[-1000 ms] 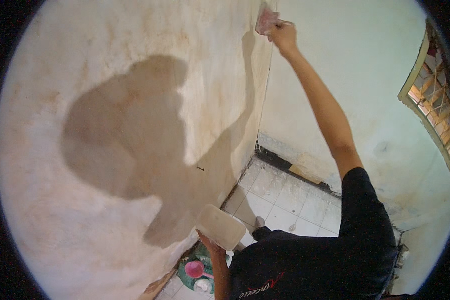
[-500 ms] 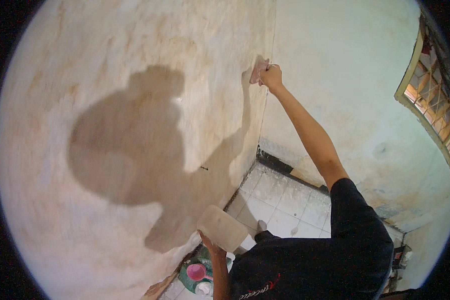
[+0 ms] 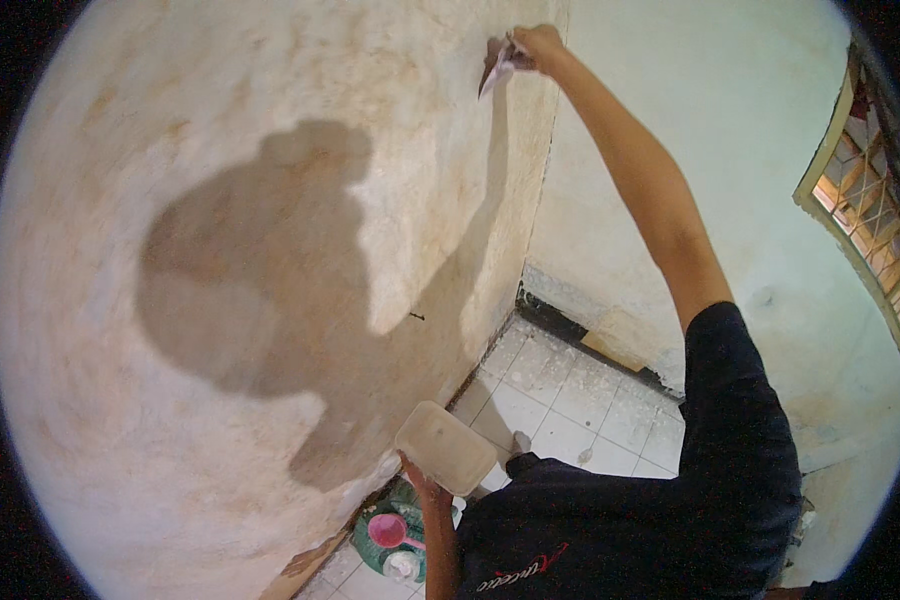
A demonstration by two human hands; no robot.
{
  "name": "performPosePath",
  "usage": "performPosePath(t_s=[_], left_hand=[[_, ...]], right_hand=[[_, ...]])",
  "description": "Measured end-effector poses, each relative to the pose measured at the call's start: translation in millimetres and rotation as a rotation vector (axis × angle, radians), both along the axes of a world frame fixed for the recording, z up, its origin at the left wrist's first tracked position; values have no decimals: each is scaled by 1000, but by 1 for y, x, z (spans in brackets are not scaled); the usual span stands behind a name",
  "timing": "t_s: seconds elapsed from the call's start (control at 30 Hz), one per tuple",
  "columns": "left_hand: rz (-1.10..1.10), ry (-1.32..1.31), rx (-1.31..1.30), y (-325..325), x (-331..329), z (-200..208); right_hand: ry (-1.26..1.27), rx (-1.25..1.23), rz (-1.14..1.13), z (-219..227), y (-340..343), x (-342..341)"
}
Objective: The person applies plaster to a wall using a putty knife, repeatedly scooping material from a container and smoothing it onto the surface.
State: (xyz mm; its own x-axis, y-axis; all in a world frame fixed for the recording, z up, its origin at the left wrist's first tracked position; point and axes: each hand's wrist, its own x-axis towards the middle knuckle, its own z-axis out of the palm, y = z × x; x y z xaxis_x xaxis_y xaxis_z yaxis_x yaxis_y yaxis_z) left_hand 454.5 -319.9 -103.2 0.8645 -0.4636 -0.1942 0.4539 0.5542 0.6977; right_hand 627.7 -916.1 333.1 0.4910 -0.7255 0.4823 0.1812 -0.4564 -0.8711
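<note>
Head view: right hand (image 3: 540, 46), fingers closed round a scraper (image 3: 492, 76), upper centre; left hand (image 3: 425, 484), fingers holding a tray (image 3: 448, 450), lower centre; we judge steep tilting could gouge the wall (image 3: 80, 330).

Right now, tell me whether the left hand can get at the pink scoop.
Probably not: the left hand is taken up with holding the tub, and the pink scoop appears to lie well below it.

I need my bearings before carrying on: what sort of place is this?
Probably an indoor room, perhaps under renovation: the left wall is blotchy and stained, the white floor tiles are spattered, and the right hand holds a flat tool up by that wall.
</note>
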Motion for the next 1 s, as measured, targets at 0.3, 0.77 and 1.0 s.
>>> performPosePath(t_s=[0.3,0.77,1.0], left_hand=[[-49,-120,-24,-2,14,-16],[5,287,-219,-21,14,16],[71,222,-333,-55,10,9]], right_hand=[[-237,-154,-78,153,59,-56],[359,73,188,-230,337,-233],[499,-490,293,-273,431,-232]])
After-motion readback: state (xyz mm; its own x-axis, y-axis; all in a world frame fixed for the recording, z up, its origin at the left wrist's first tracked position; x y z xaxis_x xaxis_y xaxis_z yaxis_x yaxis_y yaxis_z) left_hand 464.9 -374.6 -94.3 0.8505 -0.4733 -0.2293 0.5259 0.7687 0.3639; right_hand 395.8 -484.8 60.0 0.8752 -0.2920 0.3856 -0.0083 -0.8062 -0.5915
